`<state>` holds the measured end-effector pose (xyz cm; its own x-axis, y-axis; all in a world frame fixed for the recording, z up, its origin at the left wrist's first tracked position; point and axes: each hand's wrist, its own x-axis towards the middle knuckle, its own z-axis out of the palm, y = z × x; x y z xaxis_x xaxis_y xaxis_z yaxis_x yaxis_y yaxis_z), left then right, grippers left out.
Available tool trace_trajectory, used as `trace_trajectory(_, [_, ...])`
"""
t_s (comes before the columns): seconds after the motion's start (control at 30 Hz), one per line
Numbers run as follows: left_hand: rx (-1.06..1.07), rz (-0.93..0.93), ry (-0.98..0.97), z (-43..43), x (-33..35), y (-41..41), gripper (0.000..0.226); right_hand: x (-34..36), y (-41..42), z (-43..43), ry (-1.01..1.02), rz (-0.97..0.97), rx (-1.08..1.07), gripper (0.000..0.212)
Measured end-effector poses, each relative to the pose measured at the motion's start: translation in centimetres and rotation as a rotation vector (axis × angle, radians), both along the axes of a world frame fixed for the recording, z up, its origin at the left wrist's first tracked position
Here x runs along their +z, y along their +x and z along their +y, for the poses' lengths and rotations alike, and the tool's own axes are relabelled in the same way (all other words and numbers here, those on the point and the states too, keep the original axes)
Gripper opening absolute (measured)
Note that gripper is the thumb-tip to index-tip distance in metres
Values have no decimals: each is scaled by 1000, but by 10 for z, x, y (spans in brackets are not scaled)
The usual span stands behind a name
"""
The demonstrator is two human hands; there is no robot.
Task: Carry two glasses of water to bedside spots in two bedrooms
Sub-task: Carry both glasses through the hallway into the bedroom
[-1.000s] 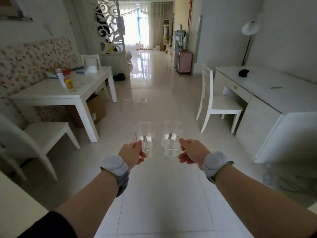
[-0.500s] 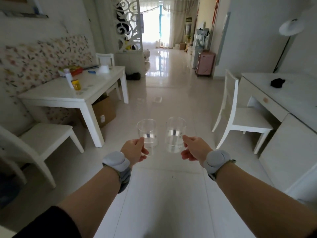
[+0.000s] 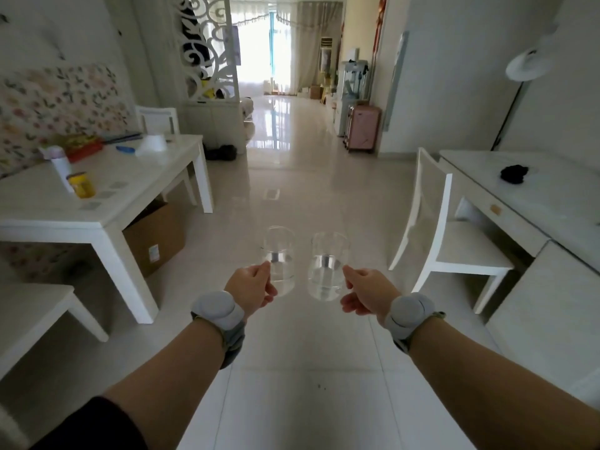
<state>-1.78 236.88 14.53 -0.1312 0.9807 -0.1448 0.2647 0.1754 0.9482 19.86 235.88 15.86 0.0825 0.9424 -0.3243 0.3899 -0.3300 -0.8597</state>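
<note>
Above the tiled floor [image 3: 292, 368], each hand holds a part-filled water glass.

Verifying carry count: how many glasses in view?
2. Left glass held by the left hand; right glass held by the right hand, side by side above the floor. Others could hide among the table clutter.

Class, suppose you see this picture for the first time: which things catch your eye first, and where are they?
Two clear glasses of water stand out at centre: the left glass in the left hand, the right glass in the right hand, side by side above the glossy tiled floor. Far down the room a bright curtained window glows, and a pink suitcase stands by the right wall.
</note>
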Motion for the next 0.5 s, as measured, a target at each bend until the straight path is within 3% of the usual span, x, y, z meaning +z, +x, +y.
trace_trajectory(0.5, [21,6,-47,238,-6,70,29,-4,80,241,37,12,38,36])
